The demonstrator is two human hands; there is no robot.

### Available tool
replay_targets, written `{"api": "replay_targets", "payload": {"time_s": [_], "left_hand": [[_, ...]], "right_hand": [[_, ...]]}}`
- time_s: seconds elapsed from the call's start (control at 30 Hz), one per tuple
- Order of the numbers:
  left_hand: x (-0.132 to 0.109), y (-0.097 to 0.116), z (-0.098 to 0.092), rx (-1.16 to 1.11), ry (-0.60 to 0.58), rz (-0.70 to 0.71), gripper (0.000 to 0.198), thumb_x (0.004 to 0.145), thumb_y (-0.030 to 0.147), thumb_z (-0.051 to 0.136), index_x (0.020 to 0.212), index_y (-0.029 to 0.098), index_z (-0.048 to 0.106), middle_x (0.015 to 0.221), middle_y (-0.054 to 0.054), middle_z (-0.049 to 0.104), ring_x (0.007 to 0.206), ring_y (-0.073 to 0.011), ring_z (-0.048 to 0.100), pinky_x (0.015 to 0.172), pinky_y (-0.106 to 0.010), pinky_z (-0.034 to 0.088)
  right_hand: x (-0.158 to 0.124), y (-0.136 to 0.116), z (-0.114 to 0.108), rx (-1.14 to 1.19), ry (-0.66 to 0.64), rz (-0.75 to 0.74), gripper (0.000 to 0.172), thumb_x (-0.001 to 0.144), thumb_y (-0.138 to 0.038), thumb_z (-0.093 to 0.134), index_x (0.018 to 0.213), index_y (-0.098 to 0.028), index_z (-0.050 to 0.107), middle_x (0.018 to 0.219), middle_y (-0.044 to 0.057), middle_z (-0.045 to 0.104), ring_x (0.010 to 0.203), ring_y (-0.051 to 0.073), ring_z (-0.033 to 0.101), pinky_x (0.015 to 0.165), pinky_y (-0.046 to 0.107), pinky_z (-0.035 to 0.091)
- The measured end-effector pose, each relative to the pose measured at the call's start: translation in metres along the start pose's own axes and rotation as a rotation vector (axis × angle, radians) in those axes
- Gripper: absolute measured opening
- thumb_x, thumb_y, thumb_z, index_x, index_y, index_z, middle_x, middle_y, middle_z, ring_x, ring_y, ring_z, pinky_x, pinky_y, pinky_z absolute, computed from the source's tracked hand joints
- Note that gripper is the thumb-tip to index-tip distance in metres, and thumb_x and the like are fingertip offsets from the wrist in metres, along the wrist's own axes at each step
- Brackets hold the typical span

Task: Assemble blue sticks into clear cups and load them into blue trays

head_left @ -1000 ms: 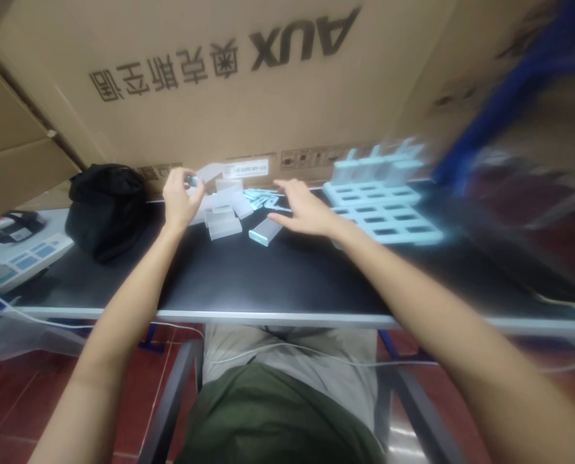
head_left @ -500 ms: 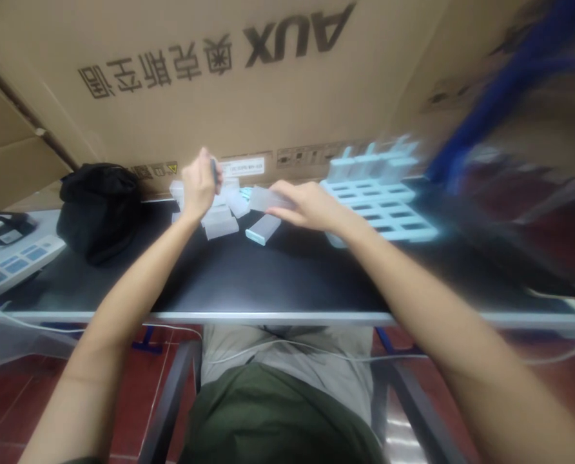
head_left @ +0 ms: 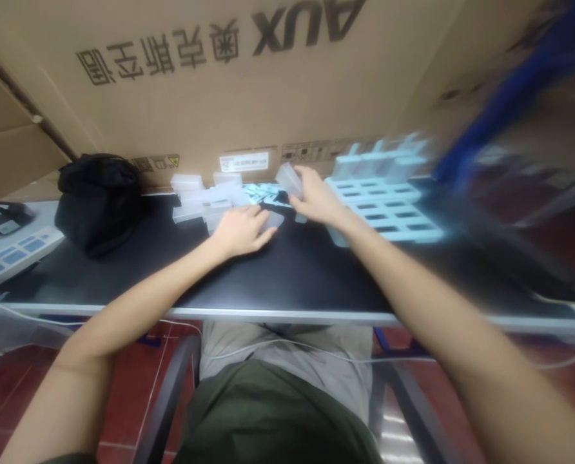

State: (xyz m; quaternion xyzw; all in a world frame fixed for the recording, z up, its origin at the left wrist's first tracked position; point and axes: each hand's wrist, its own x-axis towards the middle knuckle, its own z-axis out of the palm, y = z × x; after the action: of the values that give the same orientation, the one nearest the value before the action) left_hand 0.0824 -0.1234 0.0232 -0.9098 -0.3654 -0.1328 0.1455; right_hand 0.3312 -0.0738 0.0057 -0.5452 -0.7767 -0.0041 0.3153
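Observation:
Between the thumb and fingers of my right hand [head_left: 315, 195] is a translucent rectangular popsicle mold cup [head_left: 288, 180], tilted above the table. My left hand [head_left: 242, 230] lies low over the table with its fingers spread. Its fingertips reach over another translucent cup [head_left: 274, 221], which they partly cover. Several more translucent cups [head_left: 189, 196] are heaped behind and left of that hand. Small light-blue pieces [head_left: 263, 191] lie between the heap and my right hand. To the right is a light-blue slotted mold rack [head_left: 398, 209], blurred, with handled pieces [head_left: 379, 161] along its back.
A large cardboard box [head_left: 181, 109] walls off the back of the black table [head_left: 287, 277]. On the left are a black cloth bag [head_left: 98, 203] and a white-and-blue box [head_left: 19, 254]. A blue metal post [head_left: 500, 103] rises at right, and a white cable [head_left: 316, 353] hangs before the table edge.
My left hand has come down and right, from raised and closed around a small dark thing to spread over a cup; the dark thing no longer shows. My right hand has tipped its cup upward.

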Motion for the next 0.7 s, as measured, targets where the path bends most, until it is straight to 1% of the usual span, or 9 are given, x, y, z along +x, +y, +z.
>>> {"api": "replay_targets", "payload": {"time_s": [0.07, 0.13, 0.17, 0.23, 0.33, 0.4, 0.5, 0.6, 0.7], "left_hand": [[-0.009, 0.009, 0.006, 0.02, -0.048, 0.023, 0.044, 0.107, 0.054, 0.046, 0.122, 0.018, 0.068, 0.12, -0.016, 0.068, 0.105, -0.0299, 0.069, 0.079, -0.037, 0.052], [-0.01, 0.012, 0.009, -0.004, -0.06, 0.036, 0.045, 0.107, 0.055, 0.045, 0.123, 0.019, 0.067, 0.124, -0.015, 0.067, 0.106, -0.0292, 0.068, 0.076, -0.036, 0.052], [-0.008, 0.012, 0.01, -0.025, -0.064, 0.049, 0.045, 0.108, 0.055, 0.044, 0.123, 0.019, 0.067, 0.124, -0.015, 0.066, 0.106, -0.0287, 0.068, 0.075, -0.035, 0.051], [-0.006, 0.011, 0.01, -0.073, -0.07, 0.091, 0.045, 0.108, 0.055, 0.043, 0.123, 0.019, 0.066, 0.125, -0.013, 0.066, 0.106, -0.0274, 0.068, 0.075, -0.034, 0.051], [-0.006, 0.006, 0.01, -0.145, -0.055, 0.139, 0.043, 0.108, 0.054, 0.043, 0.124, 0.02, 0.065, 0.126, -0.012, 0.066, 0.105, -0.0259, 0.068, 0.077, -0.034, 0.052], [-0.007, 0.002, 0.012, -0.191, -0.047, 0.136, 0.041, 0.106, 0.052, 0.047, 0.125, 0.021, 0.065, 0.127, -0.011, 0.066, 0.104, -0.0257, 0.068, 0.077, -0.035, 0.052], [-0.007, -0.006, 0.016, -0.251, -0.061, 0.109, 0.039, 0.1, 0.051, 0.056, 0.127, 0.023, 0.064, 0.132, -0.01, 0.064, 0.1, -0.0253, 0.068, 0.077, -0.036, 0.054], [-0.005, -0.014, 0.021, -0.31, -0.072, 0.111, 0.04, 0.094, 0.047, 0.061, 0.127, 0.024, 0.064, 0.13, -0.01, 0.065, 0.1, -0.0261, 0.068, 0.081, -0.039, 0.056], [-0.004, -0.019, 0.026, -0.407, -0.062, 0.114, 0.039, 0.09, 0.042, 0.064, 0.124, 0.022, 0.063, 0.126, -0.011, 0.067, 0.11, -0.0292, 0.067, 0.093, -0.044, 0.057]], "right_hand": [[0.004, 0.003, 0.013, 0.079, 0.072, 0.067, 0.091, 0.089, -0.031, 0.055, 0.167, -0.005, 0.017, 0.156, 0.032, 0.043, 0.139, 0.043, 0.054, 0.113, 0.061, 0.048], [0.004, 0.003, 0.018, 0.082, 0.138, 0.078, 0.095, 0.089, -0.029, 0.055, 0.169, -0.004, 0.011, 0.161, 0.032, 0.036, 0.147, 0.042, 0.047, 0.117, 0.061, 0.045], [0.003, 0.003, 0.017, 0.061, 0.154, 0.05, 0.091, 0.089, -0.027, 0.055, 0.168, -0.005, 0.016, 0.162, 0.031, 0.036, 0.148, 0.042, 0.045, 0.119, 0.06, 0.043], [-0.001, 0.0, 0.01, 0.011, 0.101, -0.057, 0.075, 0.089, -0.025, 0.054, 0.161, -0.006, 0.039, 0.154, 0.029, 0.049, 0.145, 0.04, 0.049, 0.12, 0.058, 0.042], [-0.006, -0.005, -0.007, -0.04, -0.124, -0.239, 0.047, 0.09, -0.024, 0.053, 0.133, -0.01, 0.068, 0.129, 0.022, 0.068, 0.126, 0.036, 0.062, 0.113, 0.053, 0.048], [-0.008, -0.007, -0.018, -0.044, -0.255, -0.334, 0.04, 0.089, -0.023, 0.054, 0.122, -0.013, 0.074, 0.121, 0.019, 0.072, 0.115, 0.033, 0.066, 0.106, 0.049, 0.051], [-0.007, -0.005, -0.03, -0.064, -0.354, -0.369, 0.04, 0.089, -0.022, 0.054, 0.122, -0.014, 0.075, 0.12, 0.016, 0.074, 0.111, 0.03, 0.068, 0.1, 0.042, 0.051], [-0.005, 0.005, -0.033, -0.214, -0.385, -0.274, 0.04, 0.088, -0.022, 0.055, 0.12, -0.012, 0.076, 0.118, 0.017, 0.075, 0.11, 0.031, 0.068, 0.098, 0.04, 0.05], [-0.004, 0.017, -0.029, -0.355, -0.436, -0.154, 0.037, 0.093, -0.028, 0.055, 0.117, -0.01, 0.077, 0.113, 0.019, 0.076, 0.105, 0.031, 0.069, 0.093, 0.039, 0.049]]}}
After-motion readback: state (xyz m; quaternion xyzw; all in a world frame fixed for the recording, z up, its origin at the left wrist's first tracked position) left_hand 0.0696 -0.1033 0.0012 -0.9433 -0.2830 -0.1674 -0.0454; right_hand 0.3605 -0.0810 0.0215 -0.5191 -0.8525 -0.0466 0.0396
